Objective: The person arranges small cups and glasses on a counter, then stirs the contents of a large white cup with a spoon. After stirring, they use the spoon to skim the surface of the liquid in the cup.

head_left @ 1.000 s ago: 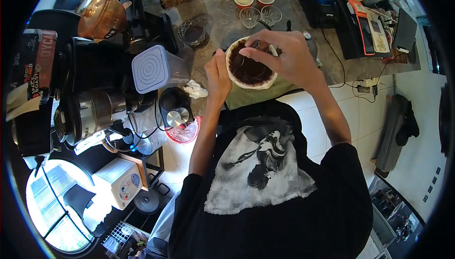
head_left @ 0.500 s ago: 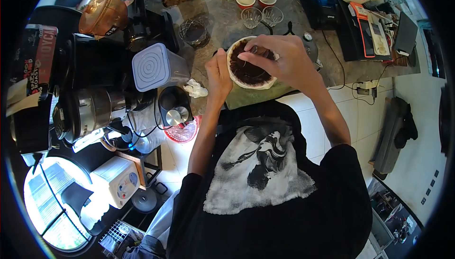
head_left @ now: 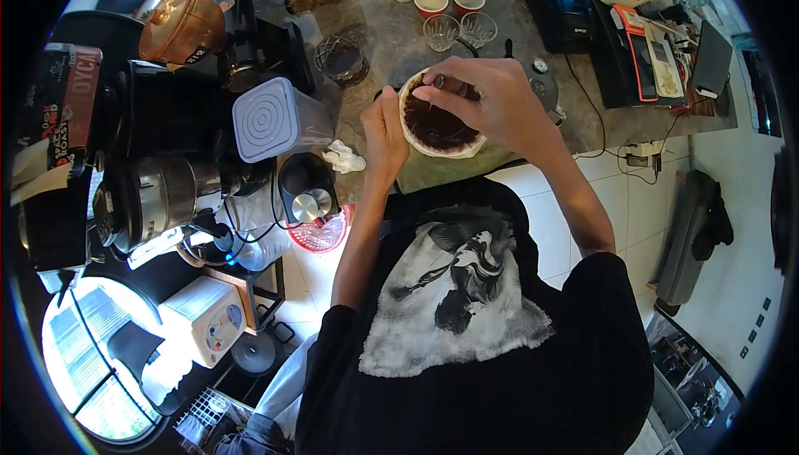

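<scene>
A coffee dripper lined with a white paper filter (head_left: 448,154) stands at the front edge of the counter, with dark wet-looking coffee grounds (head_left: 433,129) inside. My left hand (head_left: 385,132) is closed against the dripper's left side, where a bit of black handle shows by the thumb. Over the filter's right half, my right hand (head_left: 495,105) pinches a small stirring tool (head_left: 439,81) with a dark rounded end. Its lower part is hard to make out against the grounds. My right hand covers the filter's far right side.
A green cloth (head_left: 445,174) lies in front of the dripper. Left of it are a crumpled tissue (head_left: 343,157), a lidded plastic container (head_left: 270,119) and a dark-filled glass (head_left: 343,59). Red cups (head_left: 430,2) and clear glasses (head_left: 441,32) stand behind. A kettle (head_left: 539,84) sits to the right.
My right hand has shifted slightly up and its fingers have turned a little over the grounds, still pinching the tool. My left hand stays put at the dripper.
</scene>
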A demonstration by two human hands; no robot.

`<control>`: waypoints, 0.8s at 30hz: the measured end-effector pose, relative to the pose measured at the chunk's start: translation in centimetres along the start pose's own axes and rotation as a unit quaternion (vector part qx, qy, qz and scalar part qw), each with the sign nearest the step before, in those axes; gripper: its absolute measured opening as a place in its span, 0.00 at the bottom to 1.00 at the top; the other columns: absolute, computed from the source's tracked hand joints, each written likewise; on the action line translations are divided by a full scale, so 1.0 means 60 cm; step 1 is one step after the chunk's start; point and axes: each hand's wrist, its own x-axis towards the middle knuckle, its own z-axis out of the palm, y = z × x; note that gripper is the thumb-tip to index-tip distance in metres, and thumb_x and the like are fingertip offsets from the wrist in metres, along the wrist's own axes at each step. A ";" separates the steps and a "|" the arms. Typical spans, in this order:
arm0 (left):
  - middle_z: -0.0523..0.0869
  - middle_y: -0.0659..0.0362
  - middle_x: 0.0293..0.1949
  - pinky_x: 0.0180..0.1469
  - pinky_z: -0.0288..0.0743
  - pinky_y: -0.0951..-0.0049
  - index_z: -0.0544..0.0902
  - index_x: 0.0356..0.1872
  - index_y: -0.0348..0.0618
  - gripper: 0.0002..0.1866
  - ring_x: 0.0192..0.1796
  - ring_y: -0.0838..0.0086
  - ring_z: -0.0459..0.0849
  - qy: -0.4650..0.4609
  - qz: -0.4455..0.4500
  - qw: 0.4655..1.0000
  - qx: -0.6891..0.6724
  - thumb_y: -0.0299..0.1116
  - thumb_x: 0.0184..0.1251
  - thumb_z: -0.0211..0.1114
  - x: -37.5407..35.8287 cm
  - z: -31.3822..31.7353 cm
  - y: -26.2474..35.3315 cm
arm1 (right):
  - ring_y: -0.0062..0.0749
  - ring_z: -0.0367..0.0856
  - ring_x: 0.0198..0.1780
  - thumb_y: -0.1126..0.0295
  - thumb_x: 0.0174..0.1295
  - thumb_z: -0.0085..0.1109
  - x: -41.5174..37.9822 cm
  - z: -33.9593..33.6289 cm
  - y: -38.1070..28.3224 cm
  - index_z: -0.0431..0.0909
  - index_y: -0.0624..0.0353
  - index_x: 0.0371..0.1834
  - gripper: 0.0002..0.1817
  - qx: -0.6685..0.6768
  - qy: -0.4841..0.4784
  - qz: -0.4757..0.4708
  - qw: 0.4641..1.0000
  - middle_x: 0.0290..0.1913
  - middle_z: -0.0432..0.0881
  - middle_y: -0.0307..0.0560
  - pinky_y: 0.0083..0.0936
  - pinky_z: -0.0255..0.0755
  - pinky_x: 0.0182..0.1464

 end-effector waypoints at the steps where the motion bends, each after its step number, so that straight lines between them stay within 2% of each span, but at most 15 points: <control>1: 0.73 0.65 0.18 0.26 0.60 0.72 0.76 0.24 0.35 0.26 0.24 0.83 0.67 0.000 0.001 1.000 -0.001 0.41 0.83 0.45 0.001 0.001 0.001 | 0.32 0.87 0.30 0.66 0.58 0.72 -0.003 0.001 0.003 0.85 0.64 0.36 0.12 -0.002 0.001 -0.001 1.000 0.29 0.86 0.46 0.23 0.78 0.34; 4: 0.72 0.66 0.17 0.25 0.59 0.73 0.73 0.21 0.37 0.28 0.24 0.84 0.66 0.002 0.012 1.000 0.013 0.43 0.84 0.44 0.001 0.000 0.007 | 0.32 0.87 0.29 0.66 0.58 0.72 -0.005 -0.005 -0.001 0.85 0.64 0.36 0.12 0.001 0.004 0.004 1.000 0.29 0.86 0.46 0.23 0.78 0.34; 11: 0.75 0.66 0.20 0.27 0.62 0.75 0.76 0.24 0.38 0.26 0.25 0.85 0.68 -0.008 0.001 1.000 -0.015 0.41 0.84 0.43 0.000 0.000 -0.001 | 0.29 0.87 0.29 0.66 0.57 0.73 0.008 -0.022 -0.022 0.85 0.64 0.35 0.12 -0.022 0.048 -0.023 0.998 0.31 0.88 0.45 0.22 0.78 0.33; 16: 0.76 0.66 0.20 0.27 0.62 0.76 0.76 0.24 0.37 0.26 0.25 0.85 0.69 0.003 0.007 1.000 -0.009 0.41 0.84 0.43 0.000 0.002 0.004 | 0.30 0.86 0.29 0.67 0.57 0.73 0.001 0.002 0.002 0.85 0.63 0.35 0.11 -0.002 0.045 -0.015 0.999 0.29 0.87 0.45 0.23 0.77 0.33; 18: 0.71 0.60 0.17 0.25 0.60 0.69 0.72 0.24 0.31 0.23 0.25 0.82 0.65 0.000 -0.004 1.000 -0.020 0.36 0.83 0.46 0.000 0.003 0.004 | 0.30 0.86 0.28 0.67 0.57 0.73 -0.002 0.003 0.007 0.85 0.63 0.35 0.11 -0.005 0.039 -0.006 0.999 0.29 0.87 0.46 0.23 0.77 0.32; 20: 0.71 0.60 0.17 0.26 0.60 0.69 0.72 0.24 0.31 0.24 0.25 0.82 0.65 0.001 -0.002 1.000 -0.020 0.36 0.83 0.46 -0.001 0.004 0.009 | 0.30 0.86 0.28 0.67 0.57 0.73 -0.005 0.002 0.011 0.85 0.63 0.35 0.11 -0.018 0.014 0.018 1.000 0.28 0.86 0.46 0.22 0.77 0.32; 24: 0.71 0.60 0.17 0.26 0.61 0.69 0.73 0.25 0.31 0.24 0.25 0.82 0.65 -0.001 -0.008 1.000 -0.025 0.36 0.83 0.46 0.000 0.004 0.003 | 0.30 0.86 0.28 0.67 0.57 0.73 -0.004 -0.011 -0.006 0.85 0.63 0.35 0.11 -0.004 0.021 0.018 1.000 0.28 0.86 0.46 0.22 0.77 0.32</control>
